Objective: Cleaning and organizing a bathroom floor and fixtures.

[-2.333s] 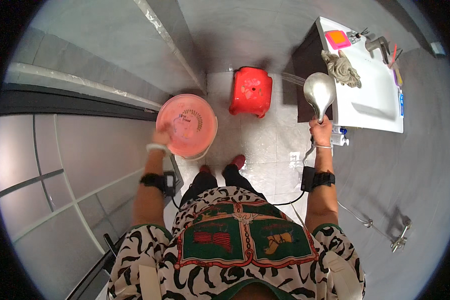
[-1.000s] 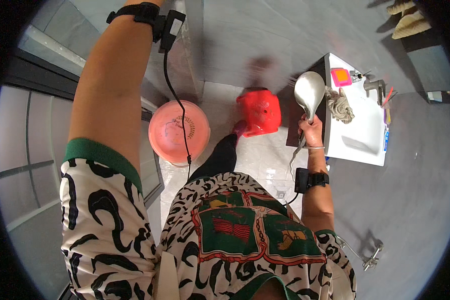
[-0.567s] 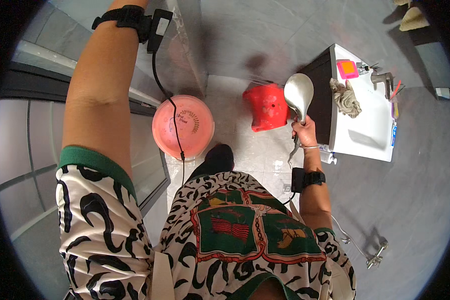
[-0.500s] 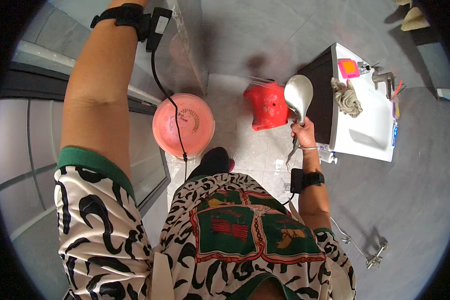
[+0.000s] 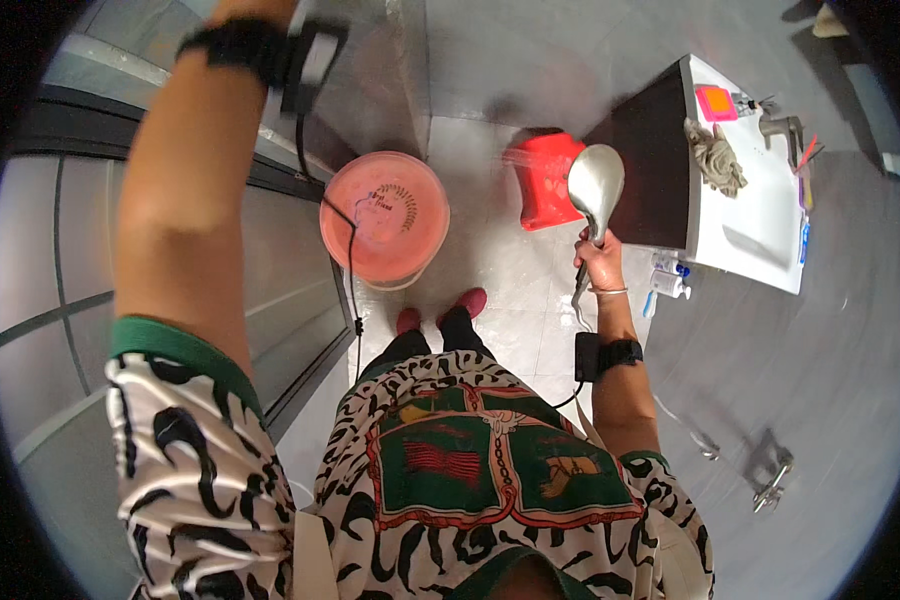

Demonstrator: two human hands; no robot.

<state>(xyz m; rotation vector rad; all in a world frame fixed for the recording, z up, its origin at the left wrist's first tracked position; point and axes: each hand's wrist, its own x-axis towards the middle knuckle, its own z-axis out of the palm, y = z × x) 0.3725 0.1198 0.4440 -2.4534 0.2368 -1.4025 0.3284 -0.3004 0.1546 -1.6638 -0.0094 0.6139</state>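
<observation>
My right hand (image 5: 600,262) is wrapped round the dark handle of a big metal ladle (image 5: 596,185). Its rounded silver bowl points away from me, and the handle's thin hooked end sticks out below my fist. Behind the bowl, a red plastic stool or tub (image 5: 547,182) sits on the floor, partly covered by the ladle in this view. My left arm stretches up past the top edge, so that hand is out of the picture. Nearest to the left forearm, lower down, is a round pink lidded bucket (image 5: 385,217) with a leaf print.
On the right stands a white washbasin (image 5: 755,225) on a dark cabinet (image 5: 650,165). A crumpled grey cloth (image 5: 716,160), a pink-orange box (image 5: 716,103) and a tap (image 5: 782,132) are on it. Bottles (image 5: 670,284) stand beside the cabinet. A glass-panelled door (image 5: 270,260) lies left; a wall tap (image 5: 772,488) is lower right.
My body has shifted, and both feet now show on the floor. The bucket, red item and basin sit higher and further right in view. The ladle stays in my right hand.
</observation>
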